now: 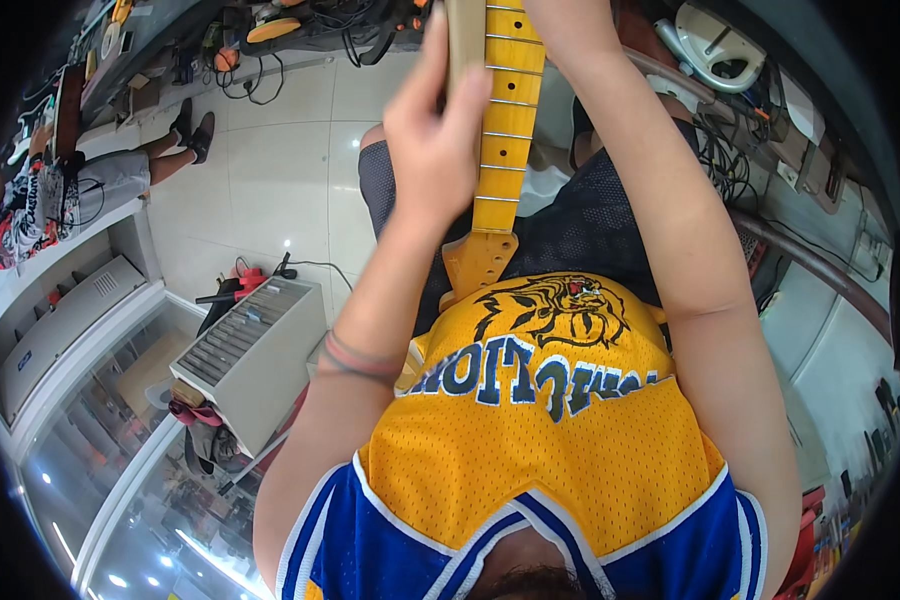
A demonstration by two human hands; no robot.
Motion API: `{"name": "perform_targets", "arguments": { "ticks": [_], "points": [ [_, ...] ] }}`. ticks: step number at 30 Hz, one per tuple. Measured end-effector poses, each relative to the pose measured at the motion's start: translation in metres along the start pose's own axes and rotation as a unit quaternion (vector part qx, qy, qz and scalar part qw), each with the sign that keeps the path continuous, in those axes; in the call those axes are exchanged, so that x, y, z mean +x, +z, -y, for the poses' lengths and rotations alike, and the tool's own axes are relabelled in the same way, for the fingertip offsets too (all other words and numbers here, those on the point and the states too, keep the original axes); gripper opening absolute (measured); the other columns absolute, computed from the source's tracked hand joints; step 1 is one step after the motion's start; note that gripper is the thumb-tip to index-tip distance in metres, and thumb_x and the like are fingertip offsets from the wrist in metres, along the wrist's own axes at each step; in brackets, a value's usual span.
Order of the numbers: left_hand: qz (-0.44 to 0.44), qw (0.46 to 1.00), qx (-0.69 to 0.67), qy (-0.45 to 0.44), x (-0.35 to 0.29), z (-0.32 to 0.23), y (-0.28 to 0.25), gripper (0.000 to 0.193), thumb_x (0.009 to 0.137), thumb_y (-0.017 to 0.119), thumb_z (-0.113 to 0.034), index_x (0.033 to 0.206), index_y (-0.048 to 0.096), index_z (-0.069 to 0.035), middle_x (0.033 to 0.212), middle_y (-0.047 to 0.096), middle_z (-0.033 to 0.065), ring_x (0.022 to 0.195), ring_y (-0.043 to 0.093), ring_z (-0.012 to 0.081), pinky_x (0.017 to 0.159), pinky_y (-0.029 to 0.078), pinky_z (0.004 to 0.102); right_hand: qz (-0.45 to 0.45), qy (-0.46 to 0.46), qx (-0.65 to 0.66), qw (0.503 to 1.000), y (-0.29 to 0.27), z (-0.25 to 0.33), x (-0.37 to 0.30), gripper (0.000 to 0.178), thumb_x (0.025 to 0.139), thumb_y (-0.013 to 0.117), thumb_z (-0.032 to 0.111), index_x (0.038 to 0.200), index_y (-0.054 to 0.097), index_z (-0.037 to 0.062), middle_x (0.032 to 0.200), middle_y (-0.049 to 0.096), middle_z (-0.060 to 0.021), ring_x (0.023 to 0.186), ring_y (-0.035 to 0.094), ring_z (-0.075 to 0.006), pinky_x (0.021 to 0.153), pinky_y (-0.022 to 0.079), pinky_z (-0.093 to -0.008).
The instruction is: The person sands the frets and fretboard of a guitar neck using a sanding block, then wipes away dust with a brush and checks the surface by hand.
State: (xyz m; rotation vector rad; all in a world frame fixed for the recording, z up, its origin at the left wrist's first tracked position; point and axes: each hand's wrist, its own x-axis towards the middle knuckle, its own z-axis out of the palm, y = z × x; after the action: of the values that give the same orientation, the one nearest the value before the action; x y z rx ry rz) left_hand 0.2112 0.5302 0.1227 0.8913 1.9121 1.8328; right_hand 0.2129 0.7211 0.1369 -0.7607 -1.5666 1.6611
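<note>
A yellow guitar neck (503, 185) with metal frets and dark dot inlays runs up from my lap to the top edge. Its heel, with several screw holes, rests against my belly. My left hand (435, 140), slightly blurred, grips a long beige bar (466, 40) with thumb and fingers on opposite sides. The bar lies along the left edge of the fretboard; its upper end is cut off by the frame. At the neck's upper right is my right hand (568, 25), cut off by the top edge, so its fingers are hidden.
A grey cabinet of narrow drawers (245, 335) stands on a glass showcase at left, with red-handled tools (245, 283) behind it. Another person (120, 180) is at the far left. Cables (725, 165) hang at right near a white guitar body (715, 45). Tiled floor (280, 180) lies ahead.
</note>
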Motion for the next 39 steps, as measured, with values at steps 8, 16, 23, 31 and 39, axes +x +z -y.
{"name": "perform_targets", "arguments": {
  "ticks": [8, 16, 23, 31, 39],
  "points": [
    [0.060, 0.995, 0.070, -0.037, 0.027, -0.014, -0.005, 0.062, 0.109, 0.064, -0.014, 0.163, 0.045, 0.010, 0.147, 0.069, 0.0201, 0.132, 0.063, 0.0165, 0.114, 0.048, 0.0317, 0.018, -0.021, 0.067, 0.997, -0.003, 0.003, -0.006, 0.041, 0.115, 0.060, 0.037, 0.120, 0.068, -0.0033, 0.097, 0.072, -0.0084, 0.086, 0.067, -0.0182, 0.081, 0.054, -0.0355],
    [0.033, 0.995, 0.029, 0.085, 0.017, 0.006, 0.002, 0.063, 0.112, 0.057, -0.014, 0.170, 0.038, 0.001, 0.124, 0.076, 0.0182, 0.108, 0.072, 0.0198, 0.093, 0.060, 0.0349, 0.023, -0.032, 0.053, 0.998, -0.003, -0.002, -0.001, 0.041, 0.115, 0.060, 0.037, 0.121, 0.067, -0.0037, 0.101, 0.072, -0.0094, 0.091, 0.067, -0.0185, 0.085, 0.054, -0.0367],
    [0.009, 0.990, -0.070, 0.121, 0.139, -0.038, 0.026, 0.061, 0.110, 0.064, -0.014, 0.165, 0.046, 0.007, 0.141, 0.070, 0.0162, 0.116, 0.067, 0.0166, 0.100, 0.054, 0.0295, 0.071, 0.014, 0.128, 0.989, -0.002, 0.007, -0.004, 0.043, 0.117, 0.057, 0.040, 0.132, 0.065, 0.0005, 0.106, 0.073, -0.0088, 0.090, 0.070, -0.0158, 0.079, 0.057, -0.0299],
    [0.016, 0.954, -0.300, -0.014, 0.039, 0.024, -0.095, 0.054, 0.114, 0.053, -0.022, 0.165, 0.045, -0.006, 0.106, 0.072, 0.0139, 0.091, 0.067, 0.0161, 0.068, 0.056, 0.0298, 0.056, 0.136, 0.101, 0.984, -0.018, 0.037, -0.029, 0.035, 0.120, 0.050, 0.036, 0.129, 0.063, 0.0045, 0.099, 0.066, -0.0036, 0.088, 0.065, -0.0168, 0.078, 0.056, -0.0359],
    [-0.006, 0.787, -0.581, -0.206, -0.056, 0.102, -0.103, 0.037, 0.118, 0.049, -0.035, 0.142, 0.055, -0.009, 0.091, 0.056, 0.0111, 0.074, 0.048, 0.0168, 0.053, 0.042, 0.0266, 0.134, 0.180, 0.287, 0.931, -0.036, 0.006, -0.014, 0.037, 0.121, 0.044, 0.038, 0.131, 0.061, 0.0075, 0.103, 0.069, -0.0086, 0.091, 0.068, -0.0248, 0.085, 0.057, -0.0398]
  ]
}}
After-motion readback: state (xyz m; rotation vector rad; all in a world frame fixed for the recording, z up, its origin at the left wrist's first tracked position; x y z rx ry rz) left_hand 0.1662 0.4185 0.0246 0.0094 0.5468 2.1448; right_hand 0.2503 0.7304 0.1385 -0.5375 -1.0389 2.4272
